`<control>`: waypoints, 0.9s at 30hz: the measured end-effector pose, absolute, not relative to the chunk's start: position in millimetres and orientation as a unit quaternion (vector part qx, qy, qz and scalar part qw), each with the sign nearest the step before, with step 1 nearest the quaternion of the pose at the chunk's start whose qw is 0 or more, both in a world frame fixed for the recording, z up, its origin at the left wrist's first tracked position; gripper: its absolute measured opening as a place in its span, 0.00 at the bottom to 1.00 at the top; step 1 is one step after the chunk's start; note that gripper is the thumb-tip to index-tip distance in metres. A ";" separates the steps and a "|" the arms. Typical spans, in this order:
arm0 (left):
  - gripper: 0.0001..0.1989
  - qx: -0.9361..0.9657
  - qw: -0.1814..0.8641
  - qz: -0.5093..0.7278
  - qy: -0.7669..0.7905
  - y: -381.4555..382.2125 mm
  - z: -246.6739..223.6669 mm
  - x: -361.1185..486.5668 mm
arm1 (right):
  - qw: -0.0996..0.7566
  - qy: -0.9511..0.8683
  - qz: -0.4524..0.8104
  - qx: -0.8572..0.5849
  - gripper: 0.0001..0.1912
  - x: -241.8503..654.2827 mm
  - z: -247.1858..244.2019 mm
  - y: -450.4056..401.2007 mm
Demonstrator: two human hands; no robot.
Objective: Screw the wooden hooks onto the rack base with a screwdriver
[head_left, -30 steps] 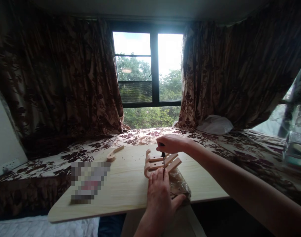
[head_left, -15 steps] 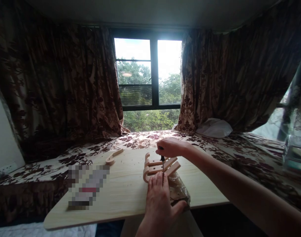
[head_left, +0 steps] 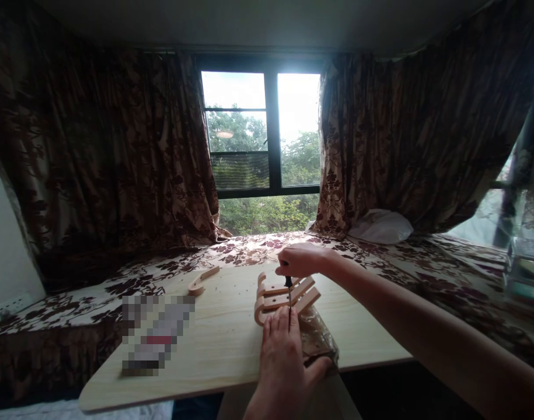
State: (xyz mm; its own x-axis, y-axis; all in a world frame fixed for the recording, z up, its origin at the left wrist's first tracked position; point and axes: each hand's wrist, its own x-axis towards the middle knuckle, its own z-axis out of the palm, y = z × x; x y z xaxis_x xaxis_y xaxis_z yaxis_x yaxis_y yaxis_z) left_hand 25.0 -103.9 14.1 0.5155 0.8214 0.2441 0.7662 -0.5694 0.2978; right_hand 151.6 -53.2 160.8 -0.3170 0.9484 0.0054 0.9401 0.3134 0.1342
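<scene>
My right hand [head_left: 299, 260] is closed in a fist around the dark handle of a screwdriver [head_left: 288, 282], which stands upright with its shaft pointing down. Its tip reaches the curved wooden pieces [head_left: 273, 302], pale hook-shaped strips with dark holes. My left hand [head_left: 282, 356] lies over the near end of these pieces. Its fingertips hold them right beside the screwdriver tip, and the thumb stretches out to the right. Under and beside the wood is a block in shiny brown wrapping [head_left: 317, 335]. What the screwdriver tip meets is hidden by my left fingers.
A loose curved wooden strip [head_left: 203, 281] lies at the far left of the pale wooden board [head_left: 223, 350], among small crumbs. A blurred-out flat item [head_left: 159, 335] is near the board's left edge. Patterned cloth [head_left: 249, 245] spreads behind, with a white bag [head_left: 383, 226] by the curtain.
The view has shifted very slightly. Both hands keep their places, the right on the screwdriver and the left on the wood; the right fist looks slightly turned.
</scene>
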 end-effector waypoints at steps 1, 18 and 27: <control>0.46 0.867 0.076 0.181 0.459 -103.5 13.9 24.9 | 0.041 0.813 0.051 0.579 0.14 151.8 162.6 -53.7; 0.39 0.869 0.046 0.213 0.444 -100.5 8.1 26.0 | 0.024 0.808 0.051 0.586 0.14 156.3 152.8 -49.3; 0.37 0.870 0.030 0.208 0.447 -98.5 4.1 25.9 | 0.021 0.831 0.031 0.555 0.14 161.0 156.7 -51.2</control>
State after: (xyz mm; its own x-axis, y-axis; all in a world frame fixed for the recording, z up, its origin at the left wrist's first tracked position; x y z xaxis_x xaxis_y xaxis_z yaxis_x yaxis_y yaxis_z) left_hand 25.9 -98.5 4.1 0.5149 0.7893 0.3345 0.7647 -0.5992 0.2370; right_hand 161.0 -51.2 156.7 -0.3836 0.9235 -0.0005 0.9209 0.3826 0.0751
